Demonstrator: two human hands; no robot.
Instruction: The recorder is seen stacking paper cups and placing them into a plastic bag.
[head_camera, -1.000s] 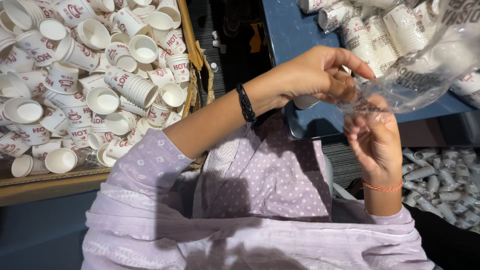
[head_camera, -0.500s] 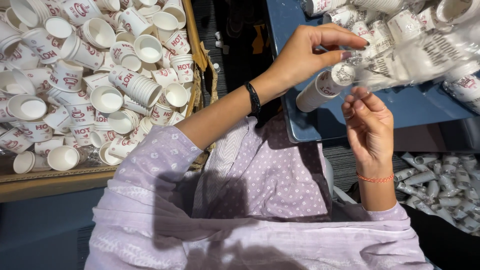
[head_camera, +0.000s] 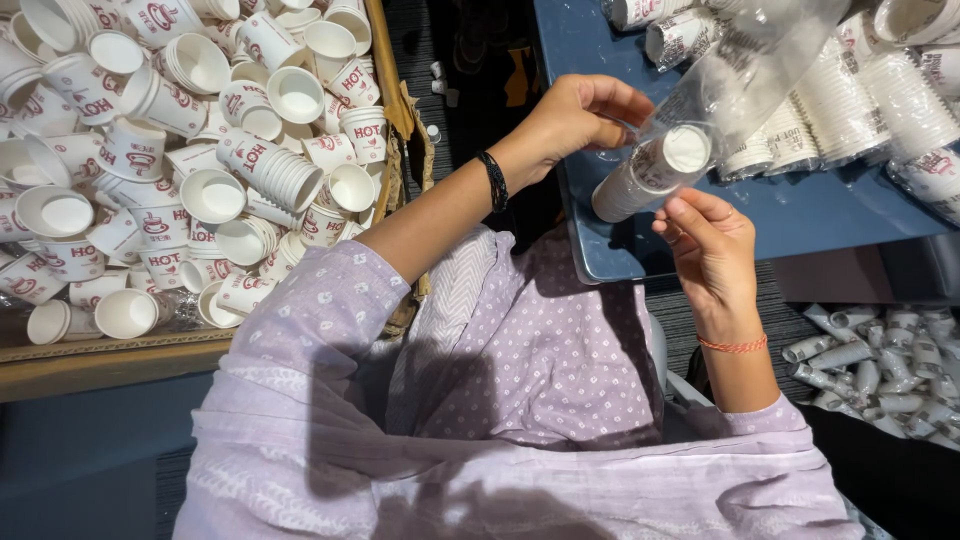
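A head-worn camera's downward view is shown, over a lap covered in lilac dotted cloth.

The left hand (head_camera: 585, 115), with a black band at the wrist, is raised over the near edge of a blue tabletop (head_camera: 800, 215). Its fingers are curled, and the thumb and fingertips are pinched on the edge of a clear plastic bag (head_camera: 745, 65).

The right hand (head_camera: 712, 245), with a thin red thread at the wrist, is held just below. Its fingers are loosely bent and part open, and the fingertips are touching the underside of a cup stack (head_camera: 650, 172).

The cup stack, made of white paper cups with dark print, is lying tilted on its side between the two hands, at the mouth of the bag, above the tabletop's near edge.

More stacks (head_camera: 860, 100) of the same cups are laid in rows on the tabletop, behind the bag.

At the left, a wooden tray (head_camera: 120, 360) is filled with loose cups (head_camera: 180, 150), white with red print, lying at all angles.

At the lower right, bagged cup stacks are seen in a heap (head_camera: 880, 370) on the floor.
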